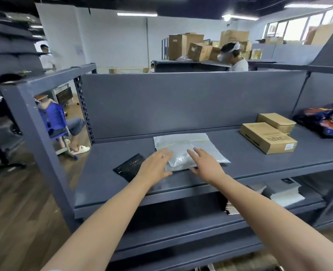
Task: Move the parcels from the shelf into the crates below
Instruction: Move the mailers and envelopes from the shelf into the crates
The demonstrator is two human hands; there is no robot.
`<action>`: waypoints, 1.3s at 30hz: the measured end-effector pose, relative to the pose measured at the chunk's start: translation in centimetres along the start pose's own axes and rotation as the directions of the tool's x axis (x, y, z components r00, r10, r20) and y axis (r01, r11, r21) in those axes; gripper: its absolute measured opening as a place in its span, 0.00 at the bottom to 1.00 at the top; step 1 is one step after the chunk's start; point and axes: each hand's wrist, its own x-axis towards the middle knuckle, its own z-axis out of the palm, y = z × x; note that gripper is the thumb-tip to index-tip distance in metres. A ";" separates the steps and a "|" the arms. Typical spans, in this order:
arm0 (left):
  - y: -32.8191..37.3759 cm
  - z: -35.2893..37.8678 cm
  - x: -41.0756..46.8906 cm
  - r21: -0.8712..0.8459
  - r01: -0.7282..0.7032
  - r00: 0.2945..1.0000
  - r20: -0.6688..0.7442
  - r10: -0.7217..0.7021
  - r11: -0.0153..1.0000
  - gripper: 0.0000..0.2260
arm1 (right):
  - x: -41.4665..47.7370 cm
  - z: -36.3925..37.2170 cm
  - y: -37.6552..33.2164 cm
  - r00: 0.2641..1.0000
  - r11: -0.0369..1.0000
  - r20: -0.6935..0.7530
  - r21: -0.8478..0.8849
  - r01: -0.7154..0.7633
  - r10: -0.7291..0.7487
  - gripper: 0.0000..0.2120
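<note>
**Parcel (pixel 187 147) flat on the shelf (pixel 240 167), both hands open over it**

I see my left hand (pixel 154 166) and right hand (pixel 206 166) with fingers straight, gripping nothing, spread over the white bag's near edge. I cannot tell whether they touch it. A black packet (pixel 130 167) lies just left. Two cardboard boxes (pixel 268 138) sit side by side well off to the right.
</note>
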 end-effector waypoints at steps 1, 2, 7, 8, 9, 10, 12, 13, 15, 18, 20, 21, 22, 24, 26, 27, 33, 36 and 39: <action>0.1 0.3 0.7 -0.008 -0.008 1.000 0.004 0.008 1.000 0.33 | 0.6 0.3 0.0 1.000 1.000 0.020 -0.003 0.002 -0.002 0.30; 0.3 0.6 1.3 -0.027 -0.008 1.000 0.009 0.009 1.000 0.33 | 1.1 0.6 0.0 0.999 1.000 0.042 0.006 -0.003 0.003 0.30; 1.1 2.5 2.9 -0.049 -0.010 0.999 0.045 0.013 0.999 0.30 | 1.9 1.9 -0.2 0.996 0.999 0.087 0.043 -0.005 0.001 0.28; 1.1 2.8 3.0 -0.017 -0.010 0.999 0.048 0.011 1.000 0.29 | 1.9 2.0 -0.1 0.996 0.999 0.088 0.044 0.003 -0.006 0.27; 1.1 3.1 3.0 0.018 -0.009 0.999 0.038 0.008 1.000 0.27 | 1.8 2.0 0.0 0.995 0.999 0.095 0.046 0.002 -0.007 0.28; 1.1 3.2 3.0 0.043 -0.009 1.000 0.018 0.009 0.999 0.25 | 1.7 2.0 0.1 0.995 0.999 0.102 0.050 -0.001 -0.004 0.28; 1.3 2.8 3.0 0.072 -0.018 1.000 -0.008 0.019 0.997 0.23 | 1.5 1.7 0.3 0.994 0.999 0.114 0.054 -0.002 -0.004 0.29; 1.5 2.3 3.0 0.086 -0.029 0.999 -0.012 0.030 0.996 0.22 | 1.4 1.5 0.4 0.993 0.998 0.115 0.055 -0.001 -0.005 0.29; 1.6 1.2 2.9 0.098 -0.054 0.998 -0.028 0.057 0.994 0.22 | 1.2 0.8 0.4 0.995 0.998 0.102 0.067 0.003 -0.010 0.31; 1.2 -0.8 2.5 -0.016 -0.006 0.992 -0.129 0.004 1.000 0.21 | 1.0 -0.9 0.2 0.997 0.994 0.042 0.094 0.052 -0.057 0.31; 0.9 -2.5 2.0 -0.105 0.024 0.971 -0.235 -0.048 0.994 0.18 | 0.8 -2.4 0.0 0.994 0.990 -0.010 0.090 0.112 -0.112 0.31; 0.8 -3.5 1.8 -0.169 0.029 0.957 -0.281 -0.076 0.985 0.16 | 0.6 -3.2 -0.2 0.989 0.986 -0.038 0.076 0.148 -0.145 0.30; 0.6 -4.3 1.5 -0.238 0.029 0.946 -0.306 -0.103 0.971 0.14 | 0.4 -3.9 -0.4 0.982 0.981 -0.066 0.062 0.183 -0.179 0.29; 0.2 -5.8 0.7 -0.336 0.010 0.943 -0.310 -0.121 0.942 0.12 | -0.1 -5.2 -1.0 0.977 0.978 -0.089 0.058 0.199 -0.194 0.28; -0.1 -6.8 -0.2 -0.423 -0.022 0.941 -0.315 -0.124 0.906 0.10 | -1.0 -6.3 -1.9 0.984 0.975 -0.073 0.139 0.174 -0.165 0.28; 0.0 -7.2 -0.7 -0.475 -0.031 0.936 -0.321 -0.141 0.879 0.09 | -1.5 -6.7 -2.3 0.987 0.966 -0.056 0.204 0.160 -0.151 0.28; 1.1 -8.1 -4.7 -0.761 0.037 0.937 -0.198 -0.287 0.647 0.20 | -5.1 -7.9 -2.1 0.999 0.738 -0.044 0.673 0.048 -0.024 0.26; 1.6 -7.6 -6.8 -0.820 0.074 0.967 -0.080 -0.242 0.568 0.25 | -6.7 -8.6 -1.1 0.999 0.566 -0.014 0.824 0.030 -0.032 0.26; 2.4 -7.6 -8.3 -0.828 0.081 0.989 -0.005 -0.151 0.554 0.26 | -8.3 -9.1 -0.5 1.000 0.531 0.019 0.847 -0.007 -0.018 0.27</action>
